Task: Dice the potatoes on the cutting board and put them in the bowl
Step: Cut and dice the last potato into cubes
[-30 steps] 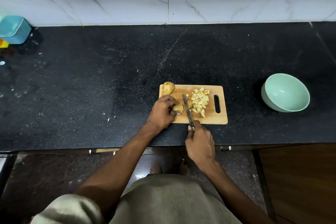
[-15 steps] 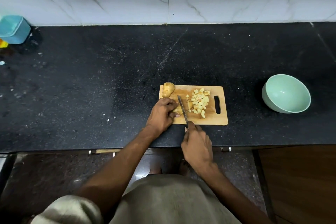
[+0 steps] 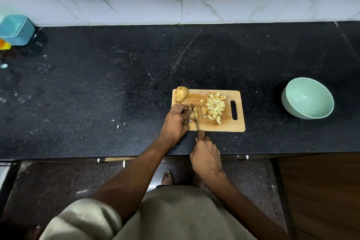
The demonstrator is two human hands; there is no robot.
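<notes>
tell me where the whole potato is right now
In the head view, the whole potato sits on the cutting board's far left corner, just beyond the left hand.

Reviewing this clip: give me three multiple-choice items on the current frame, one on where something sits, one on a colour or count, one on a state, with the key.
1. Where is the whole potato?
A. On the cutting board's far left corner
B. In the bowl
C. On the counter by the blue container

2. What colour is the bowl?
A. Red
B. Pale green
C. Black

3. What is the right hand doing?
A. Resting open
B. Gripping the knife
C. Lifting the bowl

Key: 1 A, the potato lies on that corner beyond the left hand. 2 B, its wall and inside are pale green. 3 B, fingers curl round the handle, blade over the board.
</notes>
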